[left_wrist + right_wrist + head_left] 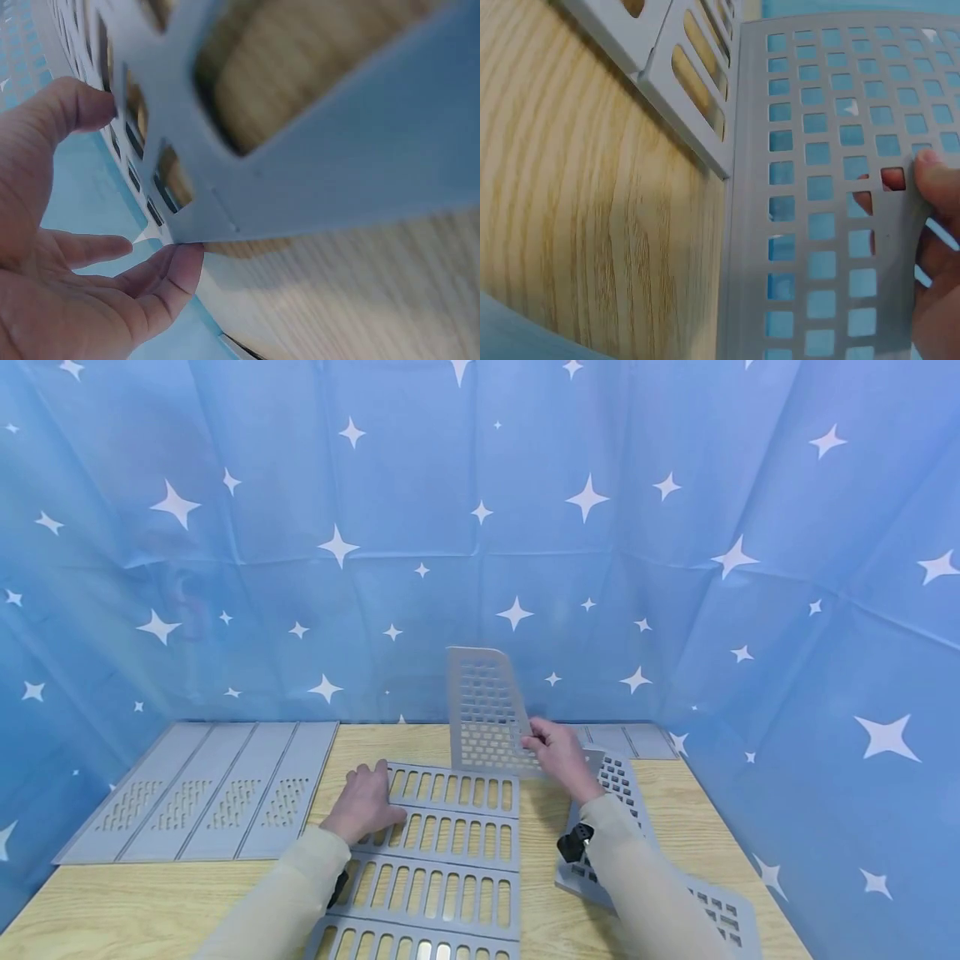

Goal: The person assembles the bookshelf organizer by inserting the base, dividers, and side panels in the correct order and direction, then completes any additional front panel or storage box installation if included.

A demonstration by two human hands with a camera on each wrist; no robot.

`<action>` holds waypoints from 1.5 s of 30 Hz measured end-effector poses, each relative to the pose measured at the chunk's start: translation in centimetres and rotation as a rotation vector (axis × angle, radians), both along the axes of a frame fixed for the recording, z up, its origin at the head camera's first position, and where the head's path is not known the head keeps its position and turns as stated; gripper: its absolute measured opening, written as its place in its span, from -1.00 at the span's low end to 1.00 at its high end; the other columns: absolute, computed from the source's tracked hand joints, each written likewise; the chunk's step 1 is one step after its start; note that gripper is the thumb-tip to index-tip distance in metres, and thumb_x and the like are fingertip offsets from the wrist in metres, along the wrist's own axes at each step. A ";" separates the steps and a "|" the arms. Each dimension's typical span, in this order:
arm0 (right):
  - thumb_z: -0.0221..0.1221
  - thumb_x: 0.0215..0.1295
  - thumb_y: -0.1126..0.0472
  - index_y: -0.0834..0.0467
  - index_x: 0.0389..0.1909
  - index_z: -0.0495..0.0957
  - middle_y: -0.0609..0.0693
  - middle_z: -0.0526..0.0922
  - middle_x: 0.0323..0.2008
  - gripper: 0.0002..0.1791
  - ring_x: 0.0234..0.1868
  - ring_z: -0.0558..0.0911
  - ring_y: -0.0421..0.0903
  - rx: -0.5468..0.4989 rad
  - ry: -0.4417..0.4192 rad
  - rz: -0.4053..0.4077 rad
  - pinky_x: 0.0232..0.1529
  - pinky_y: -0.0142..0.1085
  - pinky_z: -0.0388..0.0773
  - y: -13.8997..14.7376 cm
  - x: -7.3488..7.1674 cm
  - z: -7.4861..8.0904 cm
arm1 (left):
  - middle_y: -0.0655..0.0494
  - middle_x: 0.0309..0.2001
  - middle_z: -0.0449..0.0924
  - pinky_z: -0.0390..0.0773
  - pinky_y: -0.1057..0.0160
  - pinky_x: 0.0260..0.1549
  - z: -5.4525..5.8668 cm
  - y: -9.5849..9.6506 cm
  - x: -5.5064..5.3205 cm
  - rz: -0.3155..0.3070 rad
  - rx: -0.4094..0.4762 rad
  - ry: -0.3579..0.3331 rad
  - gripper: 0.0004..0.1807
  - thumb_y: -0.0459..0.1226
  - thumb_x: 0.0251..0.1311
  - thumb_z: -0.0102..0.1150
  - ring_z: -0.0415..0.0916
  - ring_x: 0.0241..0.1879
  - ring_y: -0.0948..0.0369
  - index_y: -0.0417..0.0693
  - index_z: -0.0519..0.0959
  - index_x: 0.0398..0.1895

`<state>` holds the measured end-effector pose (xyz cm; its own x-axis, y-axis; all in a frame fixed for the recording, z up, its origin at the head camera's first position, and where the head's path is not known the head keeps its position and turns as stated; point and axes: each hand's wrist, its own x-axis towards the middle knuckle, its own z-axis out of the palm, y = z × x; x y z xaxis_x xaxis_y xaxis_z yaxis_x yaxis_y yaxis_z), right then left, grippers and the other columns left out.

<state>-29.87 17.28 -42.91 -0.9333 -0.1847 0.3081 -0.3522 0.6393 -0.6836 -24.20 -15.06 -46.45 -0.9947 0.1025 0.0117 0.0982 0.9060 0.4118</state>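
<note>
A grey side panel with a grid of rectangular holes and one rounded corner (487,763) stands upright at the back middle. My right hand (558,756) pinches its right edge; the right wrist view shows the thumb on the near face and fingers (866,202) behind the holes. Its lower edge meets the far end of a grey slotted panel (438,858), made of several joined sections. My left hand (365,803) holds that panel's far left corner, thumb on the slats and fingertips at the edge. Whether the two panels are joined, I cannot tell.
Several grey boards with small slots (202,810) lie side by side at the left. More perforated panels (716,902) lie under and beside my right forearm. Another grey sectioned board (648,742) lies at the back right. A blue starred curtain (480,527) borders the wooden table (150,918).
</note>
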 end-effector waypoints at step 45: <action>0.25 0.44 0.28 0.04 -0.63 0.12 -0.13 0.04 -0.68 -0.46 -0.61 0.05 -0.18 0.324 0.053 0.158 -0.40 -0.29 0.18 -0.9 -0.5 -0.1 | -0.48 0.00 0.38 0.50 -0.04 -0.32 0.3 0.9 0.0 0.093 0.113 -0.013 -0.34 -0.11 -0.03 0.57 0.37 -0.12 -0.17 -0.46 0.52 -0.06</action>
